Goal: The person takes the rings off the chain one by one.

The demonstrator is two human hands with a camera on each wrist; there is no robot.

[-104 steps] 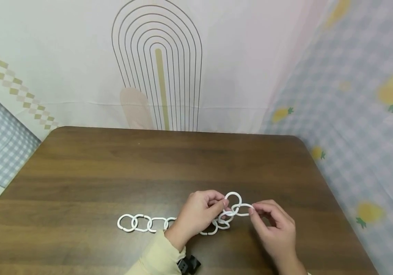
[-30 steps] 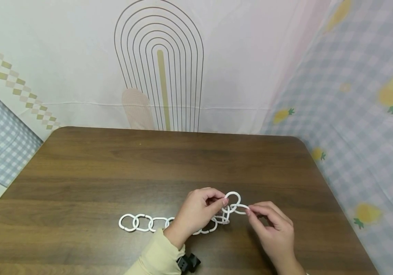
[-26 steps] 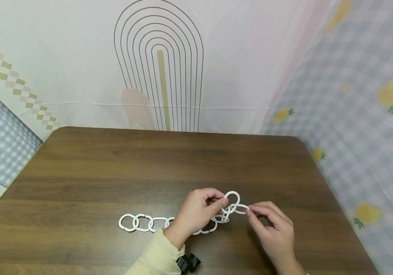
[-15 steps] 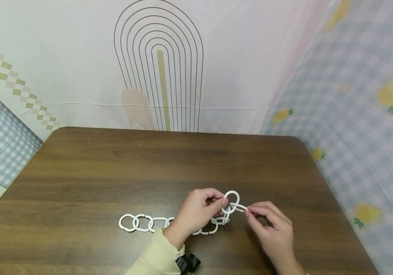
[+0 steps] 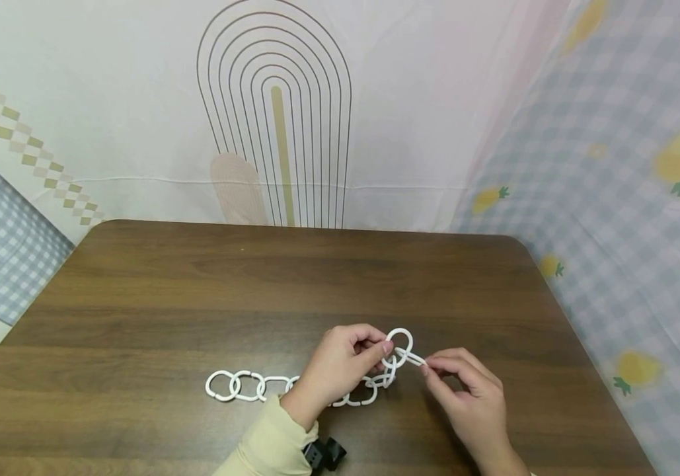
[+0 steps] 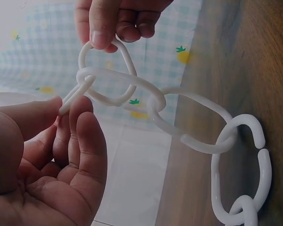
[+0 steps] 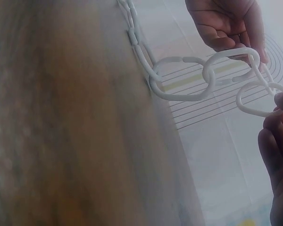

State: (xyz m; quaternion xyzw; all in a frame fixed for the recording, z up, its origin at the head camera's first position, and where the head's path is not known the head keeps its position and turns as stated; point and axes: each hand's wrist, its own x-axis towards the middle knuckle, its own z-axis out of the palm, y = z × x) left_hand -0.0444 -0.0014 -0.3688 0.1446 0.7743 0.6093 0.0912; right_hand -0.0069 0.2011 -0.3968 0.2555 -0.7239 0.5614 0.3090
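A chain of white plastic links (image 5: 221,385) runs along the table, its middle hidden behind the left wrist. My left hand (image 5: 340,363) pinches a white link (image 5: 400,330) near the chain's right end, between thumb and fingers. Thumb and index finger of my right hand (image 5: 470,396) pinch another link (image 5: 417,360), seen nearly edge-on in the head view; it overlaps the left hand's link. The left wrist view shows the right hand's link (image 6: 130,64) from its broad side, with an oval chain link (image 6: 122,77) crossing it. Nearby, one chain link (image 6: 266,174) has a small gap.
The brown wooden table (image 5: 197,284) fills the lower head view, ending at a pale patterned cloth (image 5: 405,119). Checked cloth with pineapples (image 5: 625,198) hangs along the right side. A black device (image 5: 324,454) sits at the left wrist, beside a yellow sleeve (image 5: 268,443).
The right hand has drifted slightly left, and its link has turned from showing its broad loop to nearly edge-on. The left hand keeps its pinch, shifting only slightly left with its link.
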